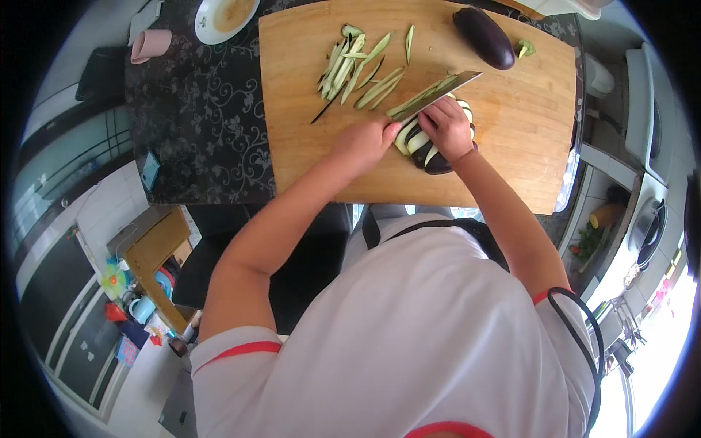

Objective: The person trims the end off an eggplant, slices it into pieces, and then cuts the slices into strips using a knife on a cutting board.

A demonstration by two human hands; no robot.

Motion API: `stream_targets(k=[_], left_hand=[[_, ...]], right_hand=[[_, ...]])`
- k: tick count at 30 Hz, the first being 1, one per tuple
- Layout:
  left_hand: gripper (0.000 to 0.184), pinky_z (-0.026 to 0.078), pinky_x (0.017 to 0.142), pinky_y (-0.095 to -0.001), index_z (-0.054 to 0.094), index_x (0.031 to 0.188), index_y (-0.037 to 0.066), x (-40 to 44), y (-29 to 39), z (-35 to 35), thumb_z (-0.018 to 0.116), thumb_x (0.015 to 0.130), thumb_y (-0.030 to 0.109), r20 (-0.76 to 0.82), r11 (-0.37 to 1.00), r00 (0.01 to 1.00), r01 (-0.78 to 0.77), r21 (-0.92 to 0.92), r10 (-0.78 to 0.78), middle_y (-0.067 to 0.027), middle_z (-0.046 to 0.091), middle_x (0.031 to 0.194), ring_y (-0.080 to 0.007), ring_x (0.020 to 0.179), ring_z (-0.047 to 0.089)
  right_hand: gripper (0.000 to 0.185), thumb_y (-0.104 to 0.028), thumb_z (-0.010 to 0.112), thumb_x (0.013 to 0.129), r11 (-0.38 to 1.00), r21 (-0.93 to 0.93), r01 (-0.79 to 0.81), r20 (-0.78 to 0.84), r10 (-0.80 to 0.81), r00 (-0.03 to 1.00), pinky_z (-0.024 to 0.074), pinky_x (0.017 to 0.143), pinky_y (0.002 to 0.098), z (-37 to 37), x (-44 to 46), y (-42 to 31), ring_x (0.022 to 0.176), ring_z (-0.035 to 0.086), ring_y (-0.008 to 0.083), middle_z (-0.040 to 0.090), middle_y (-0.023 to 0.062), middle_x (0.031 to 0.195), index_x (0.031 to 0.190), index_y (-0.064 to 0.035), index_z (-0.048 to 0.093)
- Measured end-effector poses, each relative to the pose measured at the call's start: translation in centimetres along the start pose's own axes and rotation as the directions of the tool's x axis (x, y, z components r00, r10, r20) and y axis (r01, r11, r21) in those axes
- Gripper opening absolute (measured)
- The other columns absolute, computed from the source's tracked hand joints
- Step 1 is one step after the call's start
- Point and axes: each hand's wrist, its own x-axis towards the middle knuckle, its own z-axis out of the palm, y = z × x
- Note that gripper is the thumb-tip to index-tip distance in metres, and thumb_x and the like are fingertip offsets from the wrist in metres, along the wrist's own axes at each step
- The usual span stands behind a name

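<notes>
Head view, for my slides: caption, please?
On a wooden board, the left hand holds a knife against sliced eggplant beneath the right hand.

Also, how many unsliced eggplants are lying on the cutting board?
1 unsliced eggplant, near the cutting board's far edge, beyond the knife. The sliced eggplant under the right hand isn't counted.

Single head view, wide, fisheye-curved; looks steeply down over white shirt (423,328) to nearby cutting board (522,139).
</notes>
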Motion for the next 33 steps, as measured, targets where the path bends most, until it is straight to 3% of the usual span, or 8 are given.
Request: stream_targets(k=[5, 8, 14, 17, 20, 26, 33], left_hand=[[0.046, 0.047, 0.068, -0.0498, 0.061, 0.098, 0.006, -0.8, -0.3, 1.3, 0.036, 0.097, 0.044, -0.154, 0.999, 0.987, -0.044, -0.024, 0.039, -0.0225, 0.064, 0.08, -0.0418, 0.077, 0.061], [0.045, 0.047, 0.067, -0.0489, 0.06, 0.096, 0.004, -2.3, -2.5, 1.9, 0.037, 0.097, 0.043, -0.222, 0.994, 0.973, 0.041, -0.105, -0.064, -0.0226, 0.063, 0.079, -0.042, 0.075, 0.06], [0.048, 0.047, 0.072, -0.0455, 0.063, 0.102, 0.003, -4.0, -3.2, -1.8, 0.036, 0.097, 0.043, -0.149, 0.961, 0.986, 0.039, -0.274, -0.082, -0.0229, 0.064, 0.083, -0.0414, 0.081, 0.06], [0.047, 0.047, 0.073, -0.0446, 0.063, 0.105, 0.004, -5.5, -1.5, -2.1, 0.037, 0.097, 0.043, -0.121, 0.965, 0.992, -0.012, -0.261, -0.021, -0.0226, 0.064, 0.084, -0.0406, 0.082, 0.06], [0.045, 0.046, 0.066, -0.0392, 0.061, 0.106, -0.001, -6.2, -0.8, -1.8, 0.04, 0.098, 0.038, -0.144, 0.974, 0.988, -0.084, -0.209, 0.055, -0.0195, 0.063, 0.075, -0.0346, 0.071, 0.061], [0.046, 0.047, 0.076, -0.0417, 0.06, 0.112, 0.0, -6.8, -0.4, -2.3, 0.04, 0.098, 0.039, 0.0, 0.991, 1.0, 0.018, -0.131, -0.019, -0.0242, 0.064, 0.091, -0.0393, 0.087, 0.061], [0.045, 0.048, 0.076, -0.0447, 0.06, 0.111, 0.001, -5.5, 0.0, -1.6, 0.038, 0.098, 0.038, 0.011, 0.999, 0.999, 0.042, -0.033, -0.042, -0.0238, 0.064, 0.091, -0.0407, 0.086, 0.061]], right_hand=[[0.016, -0.006, 0.07, 0.071, 1.0, 0.022, -0.016, 0.005, 0.016, 1.0, 0.0505, 0.078, 0.0354, 0.3, 0.0, 0.3, 0.089, 0.061, 0.0261, 0.065, 0.0072, 0.092, 0.086, -0.0056, 0.066], [0.016, -0.006, 0.07, 0.071, 1.0, 0.019, 0.007, -0.016, -0.007, 1.0, 0.0507, 0.078, 0.0354, 0.2, -0.1, 0.1, 0.089, 0.061, 0.026, 0.065, 0.0069, 0.092, 0.086, -0.0055, 0.066], [0.015, -0.006, 0.07, 0.072, 0.999, 0.019, 0.039, -0.033, -0.038, 0.999, 0.0506, 0.08, 0.0352, 0.1, 0.0, 0.2, 0.09, 0.061, 0.0254, 0.065, 0.0067, 0.091, 0.087, -0.0058, 0.066], [0.016, -0.007, 0.07, 0.072, 0.998, 0.039, 0.049, -0.005, -0.049, 0.999, 0.0504, 0.08, 0.035, -0.5, -0.4, -0.3, 0.091, 0.061, 0.0251, 0.065, 0.0069, 0.091, 0.088, -0.0056, 0.066], [0.017, -0.007, 0.07, 0.071, 0.998, 0.023, 0.053, 0.022, -0.053, 0.998, 0.0502, 0.08, 0.0349, -0.9, -0.5, -0.8, 0.091, 0.06, 0.0254, 0.065, 0.0073, 0.092, 0.088, -0.0053, 0.066], [0.017, -0.006, 0.07, 0.071, 0.999, 0.013, 0.034, 0.037, -0.034, 0.999, 0.0499, 0.078, 0.0352, -0.3, -0.9, -0.4, 0.09, 0.06, 0.0262, 0.064, 0.0076, 0.091, 0.088, -0.005, 0.066], [0.016, -0.006, 0.07, 0.07, 1.0, 0.021, 0.003, 0.023, -0.004, 1.0, 0.05, 0.076, 0.0352, -0.3, -0.7, -0.5, 0.087, 0.06, 0.0265, 0.063, 0.0074, 0.088, 0.085, -0.0049, 0.065]])
